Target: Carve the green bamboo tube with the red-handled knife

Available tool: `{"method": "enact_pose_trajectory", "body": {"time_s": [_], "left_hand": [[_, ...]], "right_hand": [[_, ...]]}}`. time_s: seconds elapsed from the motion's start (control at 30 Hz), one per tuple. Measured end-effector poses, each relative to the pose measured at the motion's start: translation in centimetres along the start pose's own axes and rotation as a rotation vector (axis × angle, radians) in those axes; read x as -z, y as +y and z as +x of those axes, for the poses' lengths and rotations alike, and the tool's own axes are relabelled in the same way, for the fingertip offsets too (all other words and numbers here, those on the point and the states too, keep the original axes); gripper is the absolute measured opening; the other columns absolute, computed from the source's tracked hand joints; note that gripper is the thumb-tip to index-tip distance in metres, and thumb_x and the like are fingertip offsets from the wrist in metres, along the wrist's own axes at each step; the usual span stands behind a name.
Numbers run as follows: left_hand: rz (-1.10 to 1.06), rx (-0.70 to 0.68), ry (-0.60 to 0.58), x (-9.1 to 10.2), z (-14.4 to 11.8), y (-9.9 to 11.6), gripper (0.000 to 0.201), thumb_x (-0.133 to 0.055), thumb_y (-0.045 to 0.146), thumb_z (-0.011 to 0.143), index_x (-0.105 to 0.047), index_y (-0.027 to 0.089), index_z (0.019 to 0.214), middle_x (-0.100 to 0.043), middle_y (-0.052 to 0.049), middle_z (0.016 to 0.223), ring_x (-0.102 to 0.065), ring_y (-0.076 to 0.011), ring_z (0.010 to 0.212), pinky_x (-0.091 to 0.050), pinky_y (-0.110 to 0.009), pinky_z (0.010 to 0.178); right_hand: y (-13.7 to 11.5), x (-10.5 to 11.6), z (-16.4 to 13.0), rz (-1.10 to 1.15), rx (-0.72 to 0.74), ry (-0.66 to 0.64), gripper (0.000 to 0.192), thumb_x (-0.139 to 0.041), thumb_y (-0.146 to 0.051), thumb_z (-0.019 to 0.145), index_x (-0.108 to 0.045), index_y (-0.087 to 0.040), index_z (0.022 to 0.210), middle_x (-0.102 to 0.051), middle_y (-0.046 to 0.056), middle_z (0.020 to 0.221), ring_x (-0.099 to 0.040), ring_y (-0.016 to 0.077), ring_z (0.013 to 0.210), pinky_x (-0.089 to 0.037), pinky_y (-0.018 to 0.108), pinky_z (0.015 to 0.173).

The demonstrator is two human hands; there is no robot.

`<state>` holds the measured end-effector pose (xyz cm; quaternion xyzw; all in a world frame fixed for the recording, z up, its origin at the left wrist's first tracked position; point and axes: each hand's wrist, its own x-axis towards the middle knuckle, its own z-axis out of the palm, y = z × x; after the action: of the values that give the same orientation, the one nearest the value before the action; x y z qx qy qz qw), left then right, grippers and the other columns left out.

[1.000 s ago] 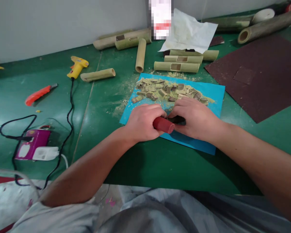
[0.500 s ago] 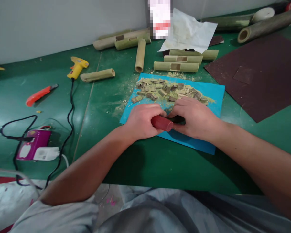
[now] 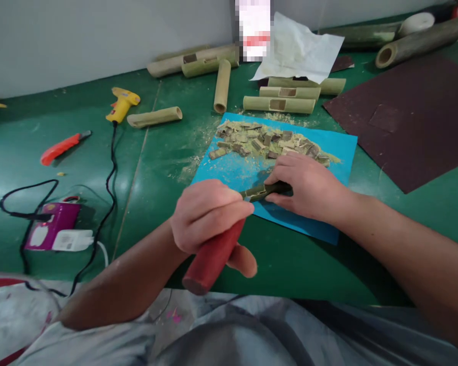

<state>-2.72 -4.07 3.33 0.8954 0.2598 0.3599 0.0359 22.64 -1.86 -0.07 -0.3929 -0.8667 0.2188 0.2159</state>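
Observation:
My left hand is wrapped round the thick red handle of a tool, its butt tilted up towards me. The tool's working end is hidden behind my fingers. My right hand pinches a thin dark green bamboo tube at its right part, low over the blue sheet. A pale cut-out shows in the tube's upper side, and its left end lies just behind my left fingers. Beyond both hands, bamboo chips and shavings are heaped on the sheet.
Several notched bamboo tubes lie behind the sheet, near a white paper. A yellow glue gun, an orange cutter knife and a purple power box with cords are at left. A dark brown sheet is at right.
My left hand has come back towards me and to the left with the red handle, whose butt has swung up nearer the camera. The bamboo tube's cut-out now shows. My right hand has barely moved.

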Motion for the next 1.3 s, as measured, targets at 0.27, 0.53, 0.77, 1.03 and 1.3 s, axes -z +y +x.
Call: {"method": "enact_pose_trajectory", "body": {"time_s": [0.27,0.53,0.77,1.03,1.3], "left_hand": [[0.028,-0.378,0.053,-1.6,0.6,0.2,0.041,-0.07,0.057,0.1,-0.07,0.016,0.097,-0.075,-0.002,0.08,-0.069,-0.0129,0.063,-0.059,-0.028,0.056],[0.12,-0.384,-0.026,-2.6,0.6,-0.2,0.029,-0.069,0.046,0.104,-0.069,0.017,0.1,-0.075,0.0,0.082,-0.066,-0.0114,0.062,-0.051,-0.028,0.054],[0.222,-0.439,-0.068,-3.1,0.8,0.9,0.015,-0.071,0.026,0.1,-0.071,0.017,0.087,-0.07,0.001,0.075,-0.058,-0.0117,0.06,-0.042,-0.03,0.052],[0.293,-0.398,-0.122,-4.1,0.1,2.0,0.008,-0.074,0.018,0.098,-0.07,0.018,0.09,-0.076,-0.001,0.089,-0.054,-0.0108,0.062,-0.036,-0.032,0.055],[0.318,-0.35,-0.188,-4.5,0.0,2.7,0.028,-0.068,0.036,0.103,-0.067,0.017,0.083,-0.07,-0.004,0.081,-0.051,-0.0154,0.065,-0.035,-0.033,0.057]], "right_hand": [[-0.1,-0.1,0.1,0.009,-0.025,-0.005,0.01,-0.079,-0.028,0.087,-0.074,-0.019,0.091,-0.066,0.009,0.093,-0.059,0.0274,0.095,-0.044,0.041,0.085],[-0.2,-0.1,0.1,0.015,-0.012,-0.013,0.009,-0.077,-0.025,0.087,-0.073,-0.018,0.091,-0.064,0.008,0.091,-0.056,0.0256,0.093,-0.041,0.039,0.082],[-0.3,0.1,0.1,-0.007,0.004,-0.02,0.006,-0.072,-0.023,0.09,-0.073,-0.018,0.088,-0.061,0.007,0.087,-0.054,0.0241,0.09,-0.04,0.038,0.079],[0.1,-0.2,0.3,0.002,-0.033,-0.015,0.01,-0.071,-0.026,0.09,-0.077,-0.018,0.089,-0.064,0.007,0.086,-0.055,0.0241,0.089,-0.04,0.037,0.079],[0.4,-0.5,0.3,-0.009,-0.021,-0.009,0.01,-0.07,-0.026,0.091,-0.078,-0.019,0.09,-0.067,0.008,0.09,-0.057,0.0246,0.091,-0.043,0.038,0.081]]}}
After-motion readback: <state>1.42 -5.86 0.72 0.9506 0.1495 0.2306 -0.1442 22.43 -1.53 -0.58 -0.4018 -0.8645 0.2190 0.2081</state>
